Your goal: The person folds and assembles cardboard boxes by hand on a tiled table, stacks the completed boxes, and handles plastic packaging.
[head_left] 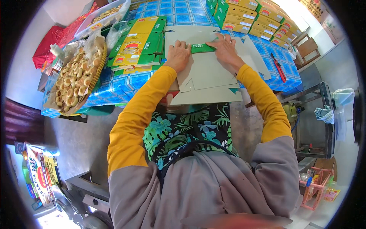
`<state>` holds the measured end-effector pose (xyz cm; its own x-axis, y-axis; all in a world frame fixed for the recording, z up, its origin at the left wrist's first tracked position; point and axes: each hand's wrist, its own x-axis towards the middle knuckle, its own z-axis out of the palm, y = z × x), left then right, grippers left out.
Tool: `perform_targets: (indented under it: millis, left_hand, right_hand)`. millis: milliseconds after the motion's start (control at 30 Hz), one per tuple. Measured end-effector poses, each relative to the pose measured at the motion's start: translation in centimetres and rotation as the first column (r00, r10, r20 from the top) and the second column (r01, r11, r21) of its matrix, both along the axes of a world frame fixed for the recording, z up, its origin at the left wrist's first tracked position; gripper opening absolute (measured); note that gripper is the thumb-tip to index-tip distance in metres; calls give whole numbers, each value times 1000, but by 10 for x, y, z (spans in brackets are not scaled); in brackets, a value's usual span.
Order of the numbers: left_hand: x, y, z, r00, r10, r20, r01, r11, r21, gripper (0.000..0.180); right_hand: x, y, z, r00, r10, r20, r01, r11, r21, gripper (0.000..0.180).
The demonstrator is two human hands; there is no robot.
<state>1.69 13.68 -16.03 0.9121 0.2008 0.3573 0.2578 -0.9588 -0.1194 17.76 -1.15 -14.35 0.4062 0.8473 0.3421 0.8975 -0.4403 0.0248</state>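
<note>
A flat cardboard box blank point(207, 70), its plain greyish inner side up, lies in front of me at the table's near edge. A small green flap point(202, 48) is folded over at its far end. My left hand point(178, 55) rests on the cardboard just left of this flap, fingers spread and pressed down. On the other side, my right hand point(228, 50) lies with fingers apart, its thumb reaching to the flap's right end. More grey blanks show beneath and to the right point(253, 57). The undersides of both hands are hidden.
Flattened green-and-yellow boxes point(133, 45) are stacked at left, beside a basket of round pastries point(76, 78). A plastic tub point(103, 17) holds more behind. Assembled boxes point(248, 19) stand far right; a red cutter knife point(279, 68) lies on the blue checked tablecloth point(268, 45).
</note>
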Motion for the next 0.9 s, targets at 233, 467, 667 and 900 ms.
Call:
perform_targets:
  millis: [233,467,667,900]
  left_hand:
    - [-19,-1,-26,878,41,478,39,987,-157,19]
    - [-50,-10,-27,918,-1,396,28,998,-60,15]
    - [-44,-20,-18,950,4,311,7,999,-34,19]
    - [-48,-18,-20,956,15,293,2,998,-59,19]
  right_hand:
    - [2,17,21,969,-66,238,72,997,-16,38]
    - [-3,122,32,767,321,-555,-315,943,109,29]
    - [12,146,8,684,353,-639,-249,936,250,21]
    - [-20,115,7,773,465,-433,-445,882,153,18]
